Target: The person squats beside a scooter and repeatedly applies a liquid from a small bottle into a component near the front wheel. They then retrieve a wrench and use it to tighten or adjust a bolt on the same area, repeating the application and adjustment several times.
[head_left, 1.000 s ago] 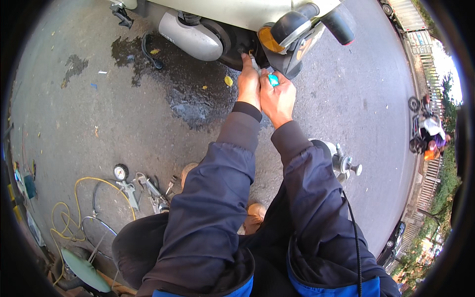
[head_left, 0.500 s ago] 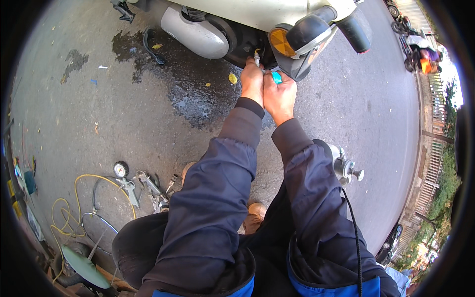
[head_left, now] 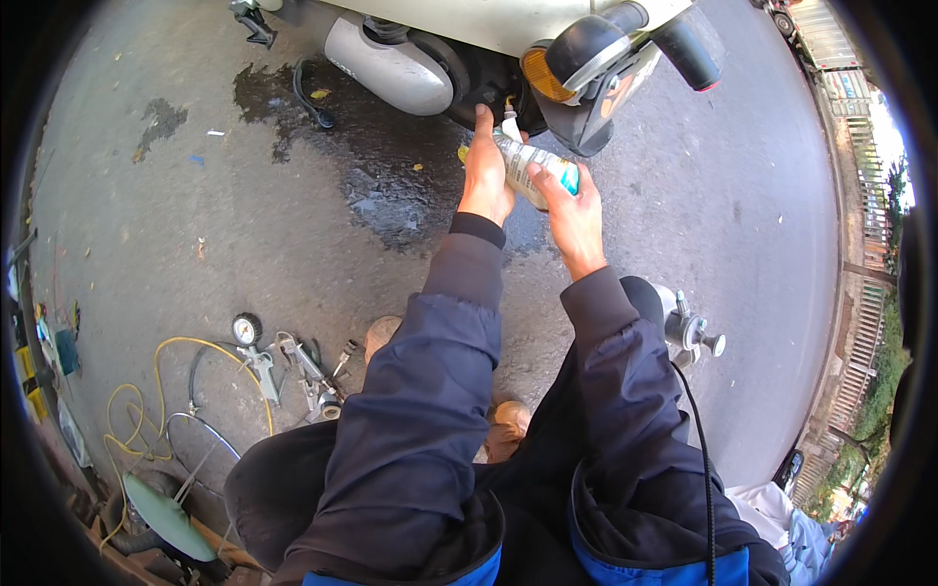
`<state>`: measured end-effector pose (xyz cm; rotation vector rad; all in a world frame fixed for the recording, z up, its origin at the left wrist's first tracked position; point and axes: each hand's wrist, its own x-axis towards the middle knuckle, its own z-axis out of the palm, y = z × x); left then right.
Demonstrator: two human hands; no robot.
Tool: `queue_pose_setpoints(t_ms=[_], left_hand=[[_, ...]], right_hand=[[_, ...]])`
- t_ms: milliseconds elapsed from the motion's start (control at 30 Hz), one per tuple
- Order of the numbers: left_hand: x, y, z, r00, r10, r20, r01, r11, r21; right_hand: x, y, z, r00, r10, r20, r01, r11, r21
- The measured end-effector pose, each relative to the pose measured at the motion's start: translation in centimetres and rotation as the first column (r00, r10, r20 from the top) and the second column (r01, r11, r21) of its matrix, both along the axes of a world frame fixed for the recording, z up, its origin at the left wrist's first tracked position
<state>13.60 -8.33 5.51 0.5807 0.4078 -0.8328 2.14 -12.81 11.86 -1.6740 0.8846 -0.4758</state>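
Note:
A pale, labelled squeeze bottle (head_left: 525,163) with a white nozzle and a turquoise patch lies tilted between my hands. My left hand (head_left: 485,179) is against its nozzle side, thumb stretched up, with the other fingers hidden behind the bottle. The base end is gripped by my right hand (head_left: 574,211), thumb on top. The nozzle points up to a small brass-coloured fitting (head_left: 509,103) at the dark wheel (head_left: 481,90) of a scooter. Beside the wheel are a silver rounded cover (head_left: 385,70) and an orange round reflector (head_left: 543,74).
A wet patch (head_left: 391,200) darkens the asphalt, with a black curved strip (head_left: 306,96) on it. At lower left lie a gauge (head_left: 246,329), a metal tool (head_left: 308,376) and a yellow hose (head_left: 156,366). A silver metal device (head_left: 684,327) stands by my right knee.
The bottle has come into view between my hands, where fingers hid most of it before. My right hand has moved down and right, opening out along the bottle; my left has shifted slightly left.

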Motion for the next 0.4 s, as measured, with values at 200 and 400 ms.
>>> queue_pose_setpoints(t_ms=[200, 400], left_hand=[[-1.2, 1.4, -0.9, 0.981, -0.02, 0.195, 0.007, 0.998, 0.067], [-1.0, 3.2, -0.4, 0.983, -0.111, 0.149, 0.123, 0.989, -0.079]], right_hand=[[0.4, -0.5, 0.8, 0.96, 0.209, -0.187, -0.175, 0.968, 0.179], [2.8, -0.8, -0.8, 0.935, 0.353, 0.038, -0.351, 0.905, 0.241]])
